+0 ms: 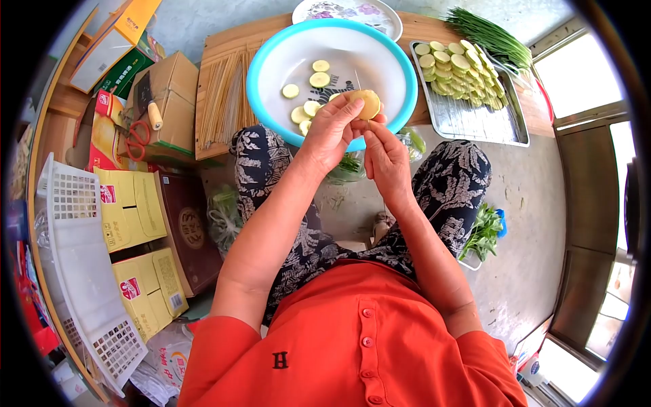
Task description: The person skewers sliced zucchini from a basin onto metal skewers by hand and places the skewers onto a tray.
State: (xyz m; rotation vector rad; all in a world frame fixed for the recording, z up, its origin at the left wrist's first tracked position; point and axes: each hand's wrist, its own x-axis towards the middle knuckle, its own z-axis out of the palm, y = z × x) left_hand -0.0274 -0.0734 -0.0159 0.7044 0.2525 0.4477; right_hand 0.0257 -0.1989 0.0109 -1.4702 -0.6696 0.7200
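Above the near rim of the blue-edged white basin, my left hand grips a round, yellowish vegetable slice between thumb and fingers. The thin tip of a bamboo skewer sticks up past the slice. Just below it, my right hand is closed in a pinch on the skewer's lower part, which the fingers mostly hide. Pale green-edged zucchini slices lie loose inside the basin, several of them near my left hand.
Bamboo skewers lie left of the basin. On the right, a metal tray holds skewered zucchini slices, beside green chives. A floral plate is behind. Red scissors and cartons stand left.
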